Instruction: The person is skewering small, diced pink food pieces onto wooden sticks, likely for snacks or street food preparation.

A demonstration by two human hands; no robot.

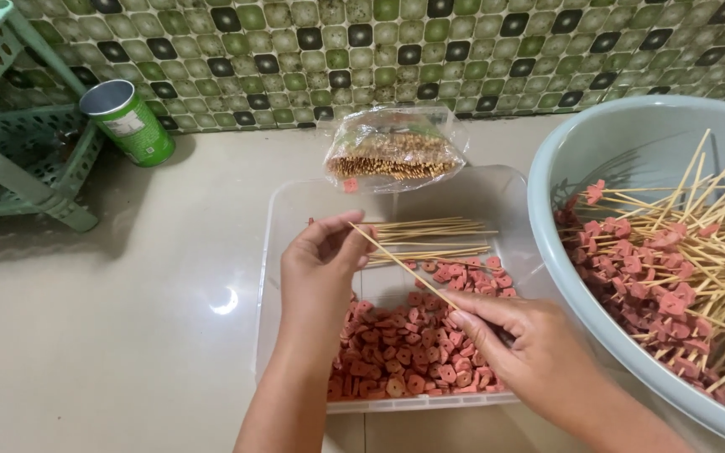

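While both hands work over the tray [283, 252], a single skewer [400, 262] runs between them: the left hand [320, 268] pinches its far tip between thumb and fingertips, and the right hand [530, 344] grips its near end, fingers closed around it above the pink slices [396, 344]. That skewer looks bare, with no slice on it that I can see.

Judging by how things lie, the work is well under way but far from finished. The basin [576, 143] on the right already holds a large heap of loaded skewers [681, 277], each carrying pink pieces near one end. Left to do: a thick layer of loose slices covers the near half of the tray, a small bundle of bare sticks [430, 239] lies at its far side, and a full bag of sticks [394, 151] sits just beyond the tray against the tiled wall.

A green can [127, 122] stands far left beside a pale green rack [18, 159], well apart from the hands.

Hard to make out: the right hand's fingertips hide the skewer's near end, so a slice may be held there. The basin is cut off at the right and near edges, so its full load cannot be counted, and the slices under both wrists are covered.
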